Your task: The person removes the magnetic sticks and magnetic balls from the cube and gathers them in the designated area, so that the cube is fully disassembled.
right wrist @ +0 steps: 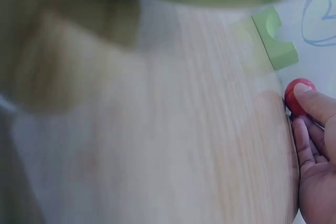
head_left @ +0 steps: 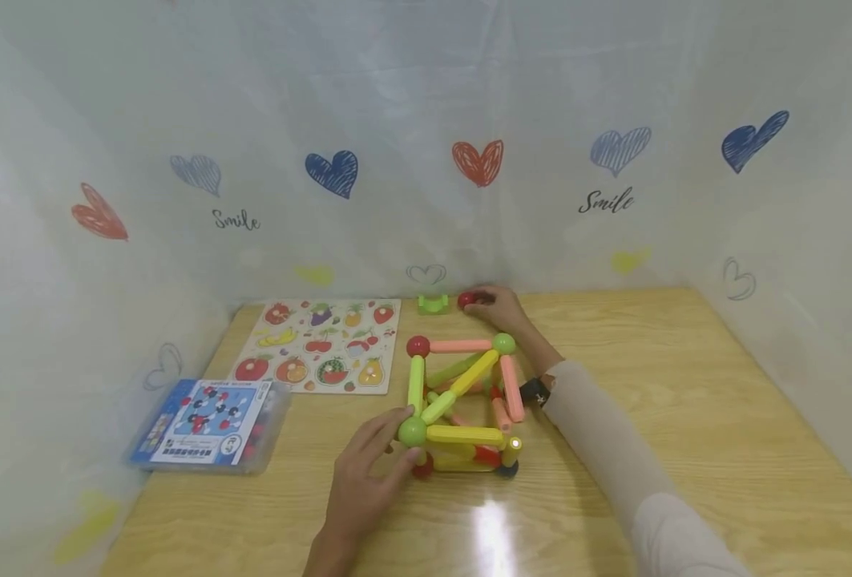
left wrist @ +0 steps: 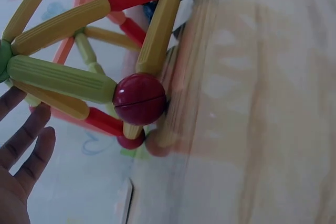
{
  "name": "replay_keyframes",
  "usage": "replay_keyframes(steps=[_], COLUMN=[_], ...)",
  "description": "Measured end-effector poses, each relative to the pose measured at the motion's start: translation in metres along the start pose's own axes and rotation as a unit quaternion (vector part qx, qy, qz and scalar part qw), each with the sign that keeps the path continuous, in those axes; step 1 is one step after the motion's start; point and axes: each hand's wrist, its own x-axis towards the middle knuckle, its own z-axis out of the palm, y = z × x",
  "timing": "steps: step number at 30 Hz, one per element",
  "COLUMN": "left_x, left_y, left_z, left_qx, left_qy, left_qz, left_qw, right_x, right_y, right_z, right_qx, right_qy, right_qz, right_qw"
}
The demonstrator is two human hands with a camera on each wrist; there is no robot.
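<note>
A frame of coloured magnetic sticks and balls (head_left: 462,434) stands on the table. My left hand (head_left: 364,473) holds its near left corner, index finger and thumb about a green ball (head_left: 413,432). In the left wrist view the other fingers of the left hand (left wrist: 26,150) are loosely spread beside the sticks, and the thumb is hidden. Behind the frame, my right hand (head_left: 503,311) pinches a red ball (head_left: 466,300) low over the table's far edge. The right wrist view shows the thumb on top of this red ball (right wrist: 296,97).
A light green curved block (head_left: 433,304) stands left of the right hand. A fruit picture board (head_left: 389,344) lies at the back left, with a clear plastic case (head_left: 212,425) nearer. A heart-printed sheet (head_left: 411,216) surrounds the wooden table (head_left: 685,385).
</note>
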Motion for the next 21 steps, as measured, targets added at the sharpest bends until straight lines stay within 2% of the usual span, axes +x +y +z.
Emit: replay_keyframes(steps=[7,15,21], left_x=[-0.001,-0.001,-0.001], left_y=[-0.003,-0.003,-0.005], left_z=[-0.007,-0.006,-0.003], left_qx=[-0.001,-0.014,-0.019], left_qy=[0.001,0.002,0.002], left_qz=[0.0,-0.01,-0.007], left_qw=[1.0,0.9999,0.9998], right_x=[-0.001,-0.008,-0.02], right_y=[0.001,-0.002,0.001], right_z=[0.004,0.004,0.005], right_qx=[0.014,0.033,0.043], right_qy=[0.0,-0.001,0.009], right_qz=[-0.002,0.011,0.017], right_qw=[0.9999,0.9994,0.9989])
